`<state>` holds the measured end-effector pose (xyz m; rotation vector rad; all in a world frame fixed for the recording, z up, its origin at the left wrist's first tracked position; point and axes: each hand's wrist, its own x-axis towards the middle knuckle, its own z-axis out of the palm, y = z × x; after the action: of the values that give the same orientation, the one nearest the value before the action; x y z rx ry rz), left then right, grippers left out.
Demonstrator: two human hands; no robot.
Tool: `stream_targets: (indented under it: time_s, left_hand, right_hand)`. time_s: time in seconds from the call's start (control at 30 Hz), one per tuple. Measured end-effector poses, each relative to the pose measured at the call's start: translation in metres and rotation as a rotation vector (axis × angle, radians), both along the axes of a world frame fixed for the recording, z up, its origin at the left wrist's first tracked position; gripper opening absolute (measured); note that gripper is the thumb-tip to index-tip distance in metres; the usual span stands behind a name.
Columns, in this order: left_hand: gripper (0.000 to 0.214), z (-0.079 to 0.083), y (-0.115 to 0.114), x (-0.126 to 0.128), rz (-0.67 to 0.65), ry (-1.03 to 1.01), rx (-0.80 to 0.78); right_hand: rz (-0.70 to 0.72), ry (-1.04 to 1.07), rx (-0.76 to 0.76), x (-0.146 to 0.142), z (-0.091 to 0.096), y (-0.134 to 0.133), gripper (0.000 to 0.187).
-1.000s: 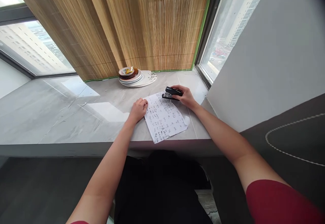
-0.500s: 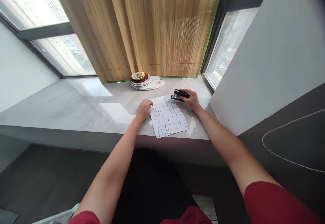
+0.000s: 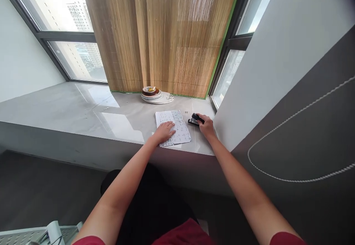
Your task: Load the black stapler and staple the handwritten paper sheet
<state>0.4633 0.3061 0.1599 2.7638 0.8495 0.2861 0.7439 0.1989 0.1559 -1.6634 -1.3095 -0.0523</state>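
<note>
A white sheet of paper covered in handwriting lies on the grey stone sill near its front edge. My left hand rests flat on the sheet's lower left part, fingers stretched out. Just right of the paper sits a black stapler. My right hand is wrapped round the stapler's near end, which rests on the sill beside the sheet's right edge.
A stack of plates with a white platter stands at the back of the sill, against a bamboo blind. A grey wall closes in on the right. Windows flank the blind. A metal rack corner shows at bottom left.
My left hand slid from the paper's left edge onto the sheet and flattened. The stapler and right hand came off the paper's top corner to its right side. The camera pulled back.
</note>
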Motion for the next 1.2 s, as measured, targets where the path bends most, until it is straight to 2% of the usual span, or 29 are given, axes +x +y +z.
stream_targets:
  time_s: [0.13,0.27,0.37,0.5,0.6,0.7,0.8,0.97,1.1,1.2]
  left_hand:
    - [0.056,0.008,0.020,-0.011,-0.104,0.071,-0.068]
    - [0.051,0.006,0.028,-0.022,-0.165,-0.010,-0.093]
    - [0.049,0.003,0.024,-0.025,-0.145,-0.088,-0.098]
    - [0.050,0.004,0.017,-0.024,-0.144,-0.087,-0.090]
    - [0.048,0.004,0.014,-0.023,-0.162,-0.124,-0.024]
    - [0.049,0.004,0.015,-0.021,-0.252,-0.182,0.046]
    - [0.057,0.005,0.014,-0.017,-0.344,-0.102,0.036]
    - [0.063,0.001,0.004,-0.008,-0.254,-0.024,0.055]
    - [0.067,-0.003,-0.001,-0.008,-0.255,-0.027,-0.017]
    - [0.075,-0.001,-0.002,-0.009,-0.284,0.033,-0.042]
  right_hand:
    - [-0.036,-0.027,-0.097,-0.005,-0.005,-0.015,0.048]
    - [0.079,-0.023,-0.063,-0.012,-0.004,-0.014,0.050]
    - [0.166,-0.004,-0.040,-0.015,-0.003,-0.014,0.050]
    - [0.239,0.001,-0.038,-0.019,0.000,-0.017,0.049]
    - [0.278,-0.042,-0.043,-0.023,0.002,-0.018,0.048]
    - [0.285,-0.088,-0.049,-0.026,0.004,-0.018,0.047]
    - [0.297,-0.118,-0.060,-0.029,0.005,-0.017,0.047]
    - [0.363,-0.216,-0.091,-0.032,0.003,-0.016,0.047]
    - [0.318,-0.292,-0.127,-0.033,0.002,-0.015,0.051]
    - [0.246,-0.289,-0.127,-0.031,0.001,-0.015,0.051]
